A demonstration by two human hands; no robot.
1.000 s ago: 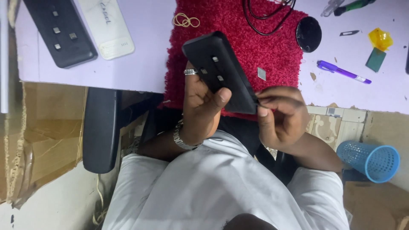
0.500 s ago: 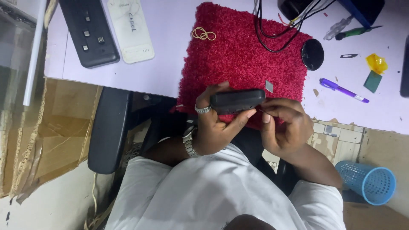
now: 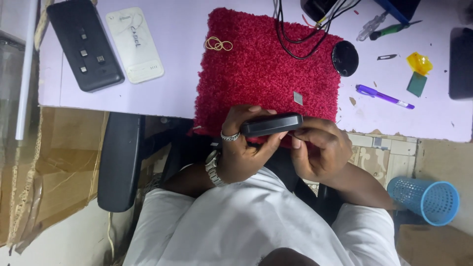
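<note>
Basically both hands are clamped on a black power bank (image 3: 271,124), held edge-on just above the near edge of the red mat (image 3: 266,64). Left hand (image 3: 244,148) wraps it from below, thumb on top; right hand (image 3: 318,152) pinches its right end with fingertips. Risk: that end grip looks thin, so a slip could drop it past the desk (image 3: 162,88) edge into the lap or onto the floor. It looks like a slim, dark, rounded slab, matte; ports aren't visible from here. A similar black power bank (image 3: 84,44) lies far left, well apart.
</note>
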